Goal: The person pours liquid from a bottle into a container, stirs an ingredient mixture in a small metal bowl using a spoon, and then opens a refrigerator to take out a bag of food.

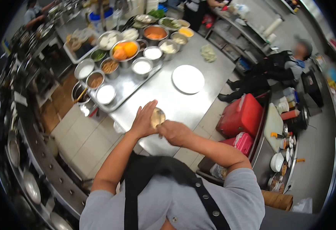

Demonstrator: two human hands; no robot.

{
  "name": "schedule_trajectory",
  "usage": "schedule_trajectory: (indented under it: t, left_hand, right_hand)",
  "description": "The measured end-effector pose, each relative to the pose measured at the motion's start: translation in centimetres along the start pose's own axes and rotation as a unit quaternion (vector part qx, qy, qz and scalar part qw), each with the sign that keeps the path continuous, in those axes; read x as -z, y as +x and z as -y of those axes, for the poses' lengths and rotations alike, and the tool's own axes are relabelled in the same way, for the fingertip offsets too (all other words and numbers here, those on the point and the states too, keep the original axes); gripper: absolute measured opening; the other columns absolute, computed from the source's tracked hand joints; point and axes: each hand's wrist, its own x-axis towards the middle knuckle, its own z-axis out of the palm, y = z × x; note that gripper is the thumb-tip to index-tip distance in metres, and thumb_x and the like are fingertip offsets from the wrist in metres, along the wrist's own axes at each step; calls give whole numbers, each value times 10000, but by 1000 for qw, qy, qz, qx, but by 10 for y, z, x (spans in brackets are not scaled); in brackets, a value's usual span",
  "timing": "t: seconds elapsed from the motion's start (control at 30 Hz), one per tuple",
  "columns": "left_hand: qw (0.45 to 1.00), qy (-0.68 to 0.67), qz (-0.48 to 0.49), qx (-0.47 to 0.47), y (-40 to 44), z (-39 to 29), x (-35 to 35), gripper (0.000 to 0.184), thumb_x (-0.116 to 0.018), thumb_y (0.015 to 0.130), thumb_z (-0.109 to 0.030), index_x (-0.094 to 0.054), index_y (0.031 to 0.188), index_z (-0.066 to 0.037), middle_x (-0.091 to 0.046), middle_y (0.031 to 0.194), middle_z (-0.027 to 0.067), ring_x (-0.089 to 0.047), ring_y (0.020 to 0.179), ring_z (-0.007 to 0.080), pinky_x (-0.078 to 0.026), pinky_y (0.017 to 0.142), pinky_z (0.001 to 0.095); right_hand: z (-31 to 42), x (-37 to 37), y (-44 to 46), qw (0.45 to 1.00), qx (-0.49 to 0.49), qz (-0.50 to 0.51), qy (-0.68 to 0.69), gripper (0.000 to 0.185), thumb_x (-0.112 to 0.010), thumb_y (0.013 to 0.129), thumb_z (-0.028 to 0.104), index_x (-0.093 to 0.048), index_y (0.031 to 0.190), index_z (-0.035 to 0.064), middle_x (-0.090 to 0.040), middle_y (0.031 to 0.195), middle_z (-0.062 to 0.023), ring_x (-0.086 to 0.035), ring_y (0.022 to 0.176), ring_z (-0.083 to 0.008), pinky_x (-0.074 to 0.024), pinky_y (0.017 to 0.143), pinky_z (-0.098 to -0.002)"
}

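A small round bowl (158, 117) with pale yellowish contents stands at the near end of the steel table. My left hand (144, 120) lies against the bowl's left side, its fingers stretched out and pointing up and away. At the bowl's right edge, my right hand (173, 133) is closed, fingers curled round something too small to make out. Beyond the bowl, up and to the right, lies an empty white plate (188, 79).
On the left, a metal tray (127, 88) bears several metal containers of ingredients. A crumpled pale cloth (208, 53) lies at the table's far right. Red bins (239, 117) stand at the right. A person in dark clothing (269, 69) is beyond them, and others work farther back.
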Motion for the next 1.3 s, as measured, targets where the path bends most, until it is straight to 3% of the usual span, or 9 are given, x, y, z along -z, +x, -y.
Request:
schedule_trajectory:
  t: [0.2, 0.37, 0.5, 0.6, 0.7, 0.9, 1.03, 1.1, 1.3]
  left_hand:
    - [995, -89, 48, -17, 9, 2, 3, 1095, -895, 555, -238, -367, 1496, -54, -538, 1355, 197, -505, 1265, 383, -403, 1092, 454]
    - [997, -70, -5, 14, 6, -6, -7, 1080, -900, 598, -275, -356, 1495, -17, -543, 1344, 214, -510, 1257, 393, -432, 1065, 464]
    - [997, -45, 23, -53, 4, -9, 11, 1095, -894, 610, -324, -339, 1519, -68, -507, 1418, 169, -460, 1327, 366, -382, 1104, 462]
    - [996, -59, 62, 3, 4, -4, 11, 1070, -881, 624, -322, -343, 1517, -81, -501, 1432, 161, -449, 1343, 358, -374, 1109, 465]
    - [998, -60, 23, 21, 1, -3, -3, 1047, -872, 633, -309, -350, 1510, -77, -500, 1432, 165, -449, 1346, 353, -371, 1112, 461]
    - [999, 7, 10, -36, -1, -18, 14, 1037, -873, 649, -322, -347, 1517, -106, -481, 1463, 163, -438, 1369, 349, -334, 1160, 454]
    - [995, -28, 87, -47, 10, -8, 13, 978, -854, 671, -274, -364, 1505, -129, -504, 1440, 167, -449, 1365, 363, -343, 1163, 461]
    - [996, -44, 64, -41, 9, -6, 8, 978, -854, 673, -260, -362, 1507, -126, -507, 1434, 170, -452, 1361, 365, -348, 1159, 461]
    - [999, -32, 4, -8, 1, -18, -5, 969, -857, 667, -242, -375, 1496, -102, -510, 1424, 180, -474, 1329, 371, -368, 1138, 451]
  right_hand:
    - [12, 5, 5, 992, -3, -5, -124, 138, -602, 870, 164, -583, 868, 27, -586, 789, -122, -626, 754, -257, -539, 656, -376]
    - [5, -3, -5, 997, 6, -46, -59, 109, -601, 870, 140, -581, 892, 36, -592, 804, -126, -634, 766, -288, -542, 656, -392]
    - [9, 7, 2, 994, 15, -71, -80, 154, -656, 844, 160, -559, 864, 43, -567, 792, -99, -614, 754, -275, -529, 631, -391]
    - [11, -3, -4, 994, 12, -44, -98, 191, -669, 849, 192, -549, 847, 43, -556, 788, -84, -597, 734, -244, -524, 624, -376]
    - [20, -5, -8, 992, -7, 7, -128, 228, -676, 812, 145, -595, 991, 30, -589, 852, -76, -600, 790, -219, -527, 674, -343]
    - [13, 3, -1, 987, 37, -55, -145, 219, -671, 837, 234, -548, 851, 53, -526, 770, -62, -572, 717, -201, -505, 594, -324]
    - [18, 2, -6, 989, 13, -26, -145, 228, -674, 814, 204, -568, 917, 30, -551, 813, -72, -586, 752, -207, -517, 624, -323]
    - [28, 1, -12, 991, -21, 14, -135, 261, -674, 799, 141, -591, 1008, 7, -602, 887, -89, -613, 821, -225, -540, 683, -337]
    - [33, -7, -19, 992, -48, -48, -102, 317, -671, 783, 106, -591, 1064, -16, -637, 971, -145, -627, 855, -250, -553, 718, -346]
